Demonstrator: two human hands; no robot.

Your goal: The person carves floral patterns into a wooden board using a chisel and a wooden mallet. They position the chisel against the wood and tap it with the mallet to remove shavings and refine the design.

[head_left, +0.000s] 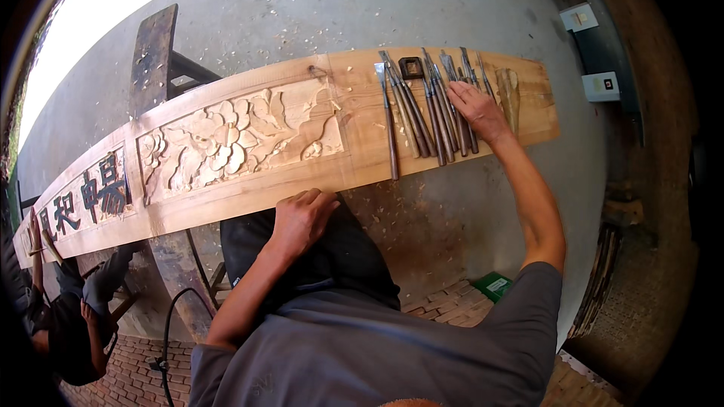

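A long pale wooden board (362, 98) runs across in front of me, with a carved relief of flowers and leaves (230, 136) in a recessed panel. Several carving chisels (407, 109) with dark wooden handles lie side by side on its right part. My right hand (480, 111) rests over the right-hand chisels, fingers stretched out across their upper ends; I see none lifted. My left hand (303, 218) is by the board's near edge above my knee, its fingers curled and their undersides hidden. One wide-bladed chisel (389, 120) lies apart at the row's left.
A small dark square block (411, 68) and a wooden mallet-like piece (509, 98) lie by the chisels. Dark carved characters (105, 187) fill the board's left part, where another person (83, 324) works. A bench support (154, 56) stands behind; wood chips litter the floor.
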